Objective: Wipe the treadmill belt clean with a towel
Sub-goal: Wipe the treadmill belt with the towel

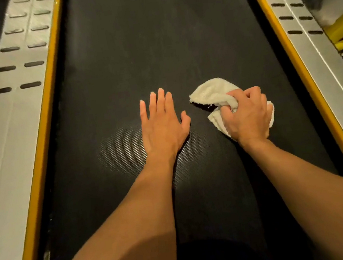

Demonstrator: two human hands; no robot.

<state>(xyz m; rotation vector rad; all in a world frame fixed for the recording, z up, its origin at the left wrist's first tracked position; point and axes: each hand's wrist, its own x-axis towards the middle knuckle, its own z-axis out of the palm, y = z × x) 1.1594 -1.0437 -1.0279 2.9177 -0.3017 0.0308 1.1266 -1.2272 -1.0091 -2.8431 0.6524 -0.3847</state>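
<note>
- Gripping a bunched white towel (211, 96), the right hand (247, 114) presses it on the black treadmill belt (135, 48), fingers curled.
- Left hand (161, 123) lies flat beside it, fingers straight, holding nothing.

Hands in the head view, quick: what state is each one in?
Left hand: open, fingers straight, flat on the black textured treadmill belt.
Right hand: closed, gripping the bunched white terry towel.
</note>
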